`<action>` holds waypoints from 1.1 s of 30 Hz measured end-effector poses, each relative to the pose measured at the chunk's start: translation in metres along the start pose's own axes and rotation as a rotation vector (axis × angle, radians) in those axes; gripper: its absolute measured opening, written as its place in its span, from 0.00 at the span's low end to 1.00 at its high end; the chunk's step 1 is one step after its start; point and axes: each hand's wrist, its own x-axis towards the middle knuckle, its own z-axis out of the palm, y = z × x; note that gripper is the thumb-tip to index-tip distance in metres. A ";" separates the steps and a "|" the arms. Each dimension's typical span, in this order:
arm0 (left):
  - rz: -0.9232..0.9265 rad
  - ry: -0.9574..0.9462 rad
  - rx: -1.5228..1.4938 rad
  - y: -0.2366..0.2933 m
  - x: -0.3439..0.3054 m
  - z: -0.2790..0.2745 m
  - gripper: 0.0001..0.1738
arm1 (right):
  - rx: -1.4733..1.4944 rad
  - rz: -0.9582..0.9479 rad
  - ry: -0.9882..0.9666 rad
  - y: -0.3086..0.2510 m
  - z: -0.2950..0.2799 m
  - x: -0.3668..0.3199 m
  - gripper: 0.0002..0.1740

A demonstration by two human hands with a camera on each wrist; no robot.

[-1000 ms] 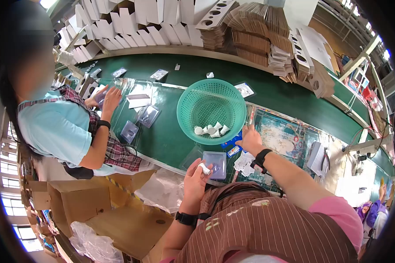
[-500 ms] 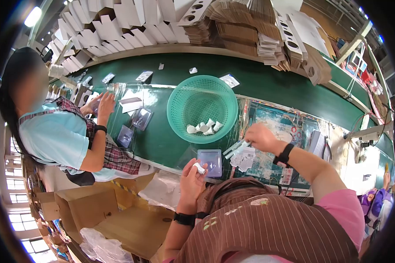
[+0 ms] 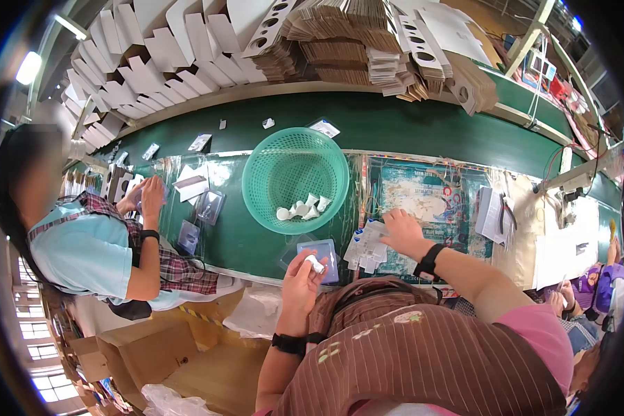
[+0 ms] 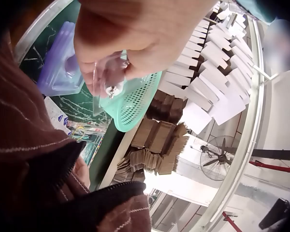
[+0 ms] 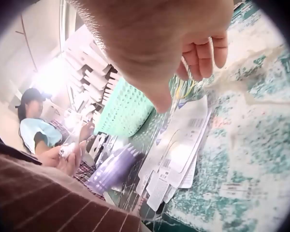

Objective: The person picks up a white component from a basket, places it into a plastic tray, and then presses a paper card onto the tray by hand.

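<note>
My left hand pinches a small white piece, roughly cylindrical, between thumb and fingers. Beside it on the green table lies a clear, purplish plastic blister shell. From the left wrist view, a clear plastic sheet shows under the fingers. My right hand is just right of a fanned pile of printed white cards, its fingers extended and holding nothing. The right wrist view has the thumb over the top end of the cards.
A green mesh basket with several white pieces stands ahead. On the right are pliers by a stack of sheets. At left another person works with both hands. Stacked cardboard inserts line the back shelf.
The right hand drew cards back from beside the basket onto the pile and released them; blue sides showed earlier, white printed sides now. The left hand keeps its white piece. The view has shifted.
</note>
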 end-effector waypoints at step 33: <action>-0.386 -0.458 0.451 0.017 0.032 0.064 0.19 | 0.518 -0.176 -0.067 -0.043 -0.080 0.027 0.08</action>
